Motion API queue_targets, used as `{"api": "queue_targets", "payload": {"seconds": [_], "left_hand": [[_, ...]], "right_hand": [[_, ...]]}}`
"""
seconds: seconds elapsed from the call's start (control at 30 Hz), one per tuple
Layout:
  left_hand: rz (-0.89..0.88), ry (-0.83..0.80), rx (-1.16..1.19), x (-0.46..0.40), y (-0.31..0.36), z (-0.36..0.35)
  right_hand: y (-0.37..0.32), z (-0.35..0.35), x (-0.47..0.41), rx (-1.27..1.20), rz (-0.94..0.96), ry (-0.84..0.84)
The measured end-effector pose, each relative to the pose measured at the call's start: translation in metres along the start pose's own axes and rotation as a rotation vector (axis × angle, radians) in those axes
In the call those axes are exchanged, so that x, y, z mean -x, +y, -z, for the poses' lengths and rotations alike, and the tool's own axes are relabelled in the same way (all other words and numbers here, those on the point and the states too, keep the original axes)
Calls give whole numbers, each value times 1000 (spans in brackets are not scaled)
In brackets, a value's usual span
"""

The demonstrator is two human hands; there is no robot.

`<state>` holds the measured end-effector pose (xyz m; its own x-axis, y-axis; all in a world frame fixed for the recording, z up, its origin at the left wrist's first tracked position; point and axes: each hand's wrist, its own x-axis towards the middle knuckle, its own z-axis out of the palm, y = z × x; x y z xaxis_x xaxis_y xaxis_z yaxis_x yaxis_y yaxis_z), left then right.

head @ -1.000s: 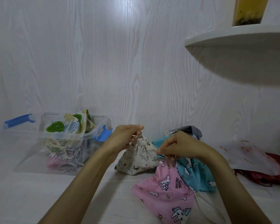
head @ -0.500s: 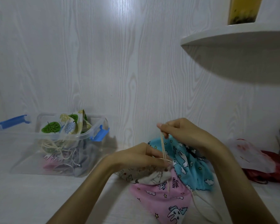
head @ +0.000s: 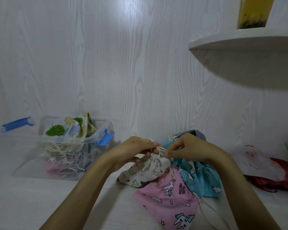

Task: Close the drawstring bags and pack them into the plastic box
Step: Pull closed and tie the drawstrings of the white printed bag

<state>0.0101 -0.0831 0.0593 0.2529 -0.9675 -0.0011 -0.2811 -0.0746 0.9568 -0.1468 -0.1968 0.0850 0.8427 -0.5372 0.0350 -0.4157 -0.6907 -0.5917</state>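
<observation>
Right hand (head: 186,149) has dropped from its raised pull; both it and left hand (head: 138,149) now pinch the cord (head: 161,148) at the cream bag (head: 146,170) mouth.

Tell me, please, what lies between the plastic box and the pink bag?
In the head view, the left hand and the cream bag it grips lie between the plastic box and the pink bag.

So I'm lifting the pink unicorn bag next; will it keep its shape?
Probably not: the pink unicorn bag lies flat and creased, so it likely flops. It looks thin and empty, likely light. Its loose cord may dangle.
</observation>
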Motion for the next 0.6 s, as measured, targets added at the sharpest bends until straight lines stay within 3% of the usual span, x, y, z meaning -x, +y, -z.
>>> {"api": "queue_targets", "payload": {"seconds": [0.17,0.33,0.47,0.6], "left_hand": [[62,12,102,0,-1,2],[65,3,309,1,-1,2],[67,55,342,1,-4,6],[32,65,332,1,-4,6]], "right_hand": [[0,7,5,-164,55,192],[-8,9,12,-254,143,54],[-14,9,16,-212,179,-60],[-13,6,11,-171,137,106]]}}
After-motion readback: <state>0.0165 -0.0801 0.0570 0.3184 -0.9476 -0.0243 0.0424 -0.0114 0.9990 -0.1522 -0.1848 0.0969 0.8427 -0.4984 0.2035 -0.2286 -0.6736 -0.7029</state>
